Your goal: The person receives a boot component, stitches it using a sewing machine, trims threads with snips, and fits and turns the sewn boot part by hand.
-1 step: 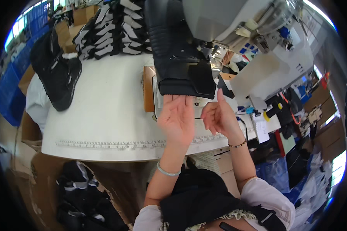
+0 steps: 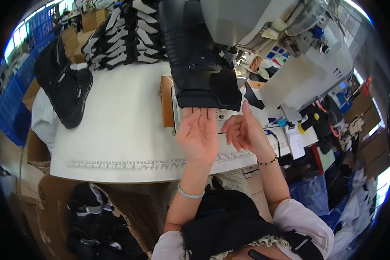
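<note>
A black boot upper (image 2: 193,71) with a ribbed panel and a padded cuff lies under the grey sewing machine head (image 2: 238,24). My left hand (image 2: 198,134) is palm up below the cuff, fingers stretched out. Its fingertips disappear at the cuff's edge; whether they are inside or beneath it I cannot tell. To the right, my right hand (image 2: 249,134) hovers over the machine bed, thumb raised and fingers loosely bent, apart from the upper and holding nothing. A small dark cut piece (image 2: 253,96) rests beside the needle area.
A black boot (image 2: 67,86) stands at the left of the white table (image 2: 117,125), in front of stacked black-and-grey pieces (image 2: 128,34). A printed ruler strip (image 2: 125,164) follows the near edge. An open carton (image 2: 52,203) with dark pieces is below left; a white card (image 2: 294,143) hangs at right.
The whole view has shifted slightly. Both hands and the boot upper keep practically the same places relative to each other.
</note>
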`<state>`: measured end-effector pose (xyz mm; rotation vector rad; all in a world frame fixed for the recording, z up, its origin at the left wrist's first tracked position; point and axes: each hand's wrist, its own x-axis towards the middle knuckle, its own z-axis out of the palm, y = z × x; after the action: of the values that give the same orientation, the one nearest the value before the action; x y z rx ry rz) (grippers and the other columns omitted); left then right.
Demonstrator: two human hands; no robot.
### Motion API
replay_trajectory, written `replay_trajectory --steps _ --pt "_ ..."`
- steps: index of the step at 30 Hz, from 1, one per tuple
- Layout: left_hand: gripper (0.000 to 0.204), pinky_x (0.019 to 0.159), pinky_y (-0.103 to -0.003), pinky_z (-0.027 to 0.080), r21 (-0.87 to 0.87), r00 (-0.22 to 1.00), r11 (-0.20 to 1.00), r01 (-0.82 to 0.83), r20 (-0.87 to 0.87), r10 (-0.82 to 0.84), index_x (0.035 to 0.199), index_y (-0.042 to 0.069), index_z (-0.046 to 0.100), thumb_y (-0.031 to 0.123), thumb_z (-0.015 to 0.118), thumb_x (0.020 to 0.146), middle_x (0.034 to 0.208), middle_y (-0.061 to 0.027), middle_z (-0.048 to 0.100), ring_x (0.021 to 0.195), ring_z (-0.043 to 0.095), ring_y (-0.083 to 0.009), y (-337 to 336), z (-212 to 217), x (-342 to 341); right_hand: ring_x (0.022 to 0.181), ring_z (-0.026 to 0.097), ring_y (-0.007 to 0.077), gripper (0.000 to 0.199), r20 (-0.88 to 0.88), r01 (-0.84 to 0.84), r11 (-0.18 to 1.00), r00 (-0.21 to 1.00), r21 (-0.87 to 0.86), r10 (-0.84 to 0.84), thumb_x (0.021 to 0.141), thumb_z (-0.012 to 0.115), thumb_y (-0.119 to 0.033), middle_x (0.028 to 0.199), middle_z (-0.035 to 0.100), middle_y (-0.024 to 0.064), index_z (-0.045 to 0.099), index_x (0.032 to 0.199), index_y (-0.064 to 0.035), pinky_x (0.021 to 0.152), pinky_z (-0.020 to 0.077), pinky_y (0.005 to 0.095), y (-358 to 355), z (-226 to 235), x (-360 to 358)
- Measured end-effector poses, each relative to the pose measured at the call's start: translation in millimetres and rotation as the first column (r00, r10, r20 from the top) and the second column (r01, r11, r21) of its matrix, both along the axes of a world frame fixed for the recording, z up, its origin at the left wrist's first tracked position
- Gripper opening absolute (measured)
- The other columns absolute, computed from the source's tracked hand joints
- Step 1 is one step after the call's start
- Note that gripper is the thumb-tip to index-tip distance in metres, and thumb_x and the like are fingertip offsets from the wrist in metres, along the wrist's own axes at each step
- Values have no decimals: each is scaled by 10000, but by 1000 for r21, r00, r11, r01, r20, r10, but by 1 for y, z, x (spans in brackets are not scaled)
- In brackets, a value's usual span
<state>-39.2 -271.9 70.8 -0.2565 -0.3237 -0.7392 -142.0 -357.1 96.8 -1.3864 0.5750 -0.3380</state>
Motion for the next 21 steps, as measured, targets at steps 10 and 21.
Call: replay_trajectory --steps 10,21 --pt "433 1076 -331 237 89 1000 996 8 -30 -6 1234 -27 390 57 442 813 1243 -102 456 1218 359 -203 1 -8 3 414 526 114 231 468 41 999 882 32 -51 872 561 -151 745 637 155 533 1001 38 328 372 186 -13 2 10" --pt "370 964 -383 349 328 978 934 -142 191 82 1242 112 409 147 482 881 1187 -55 493 1124 434 -187 -12 9 -16 465 554 126 200 482 -19 1000 876 17 8 855 581 -110 752 634 110 527 1004 12 358 423 223 -17 3 6"
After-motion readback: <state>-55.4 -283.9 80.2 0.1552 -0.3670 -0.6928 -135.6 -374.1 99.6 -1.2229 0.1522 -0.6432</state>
